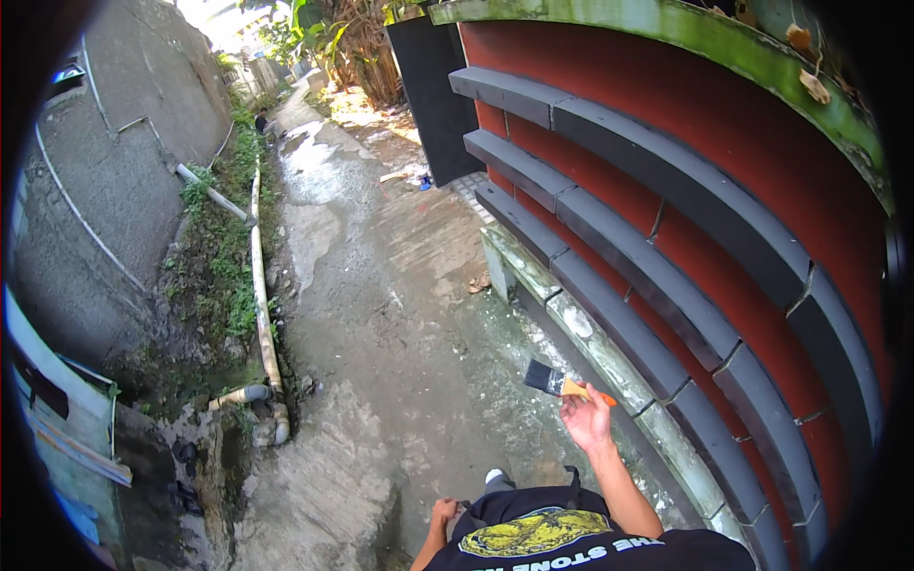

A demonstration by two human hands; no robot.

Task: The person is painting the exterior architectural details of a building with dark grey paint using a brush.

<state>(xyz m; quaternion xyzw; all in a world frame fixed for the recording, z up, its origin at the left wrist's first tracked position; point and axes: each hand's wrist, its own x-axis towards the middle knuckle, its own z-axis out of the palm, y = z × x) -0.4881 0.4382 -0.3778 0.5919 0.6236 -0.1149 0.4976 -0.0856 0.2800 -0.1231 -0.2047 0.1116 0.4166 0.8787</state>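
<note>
My right hand (587, 422) is raised in front of me, its fingers closed around the handle of a paintbrush (572, 387). The brush has wide dark bristles pointing left and a yellow and orange handle. Beyond it, to the right, runs a low whitish-green ledge (600, 338) at the foot of a red wall (666, 238) with dark grey bands; the brush is apart from both. Low by my dark shirt, my left hand (444, 511) has its fingers curled beside something dark. What it holds, if anything, is hidden.
A wet concrete path (381, 314) leads ahead. Along its left run a pale pipe (261, 295), plants and a grey wall (143, 124). A dark gate panel (433, 100) stands beyond the red wall. A person (266, 122) crouches far off at the path's left edge.
</note>
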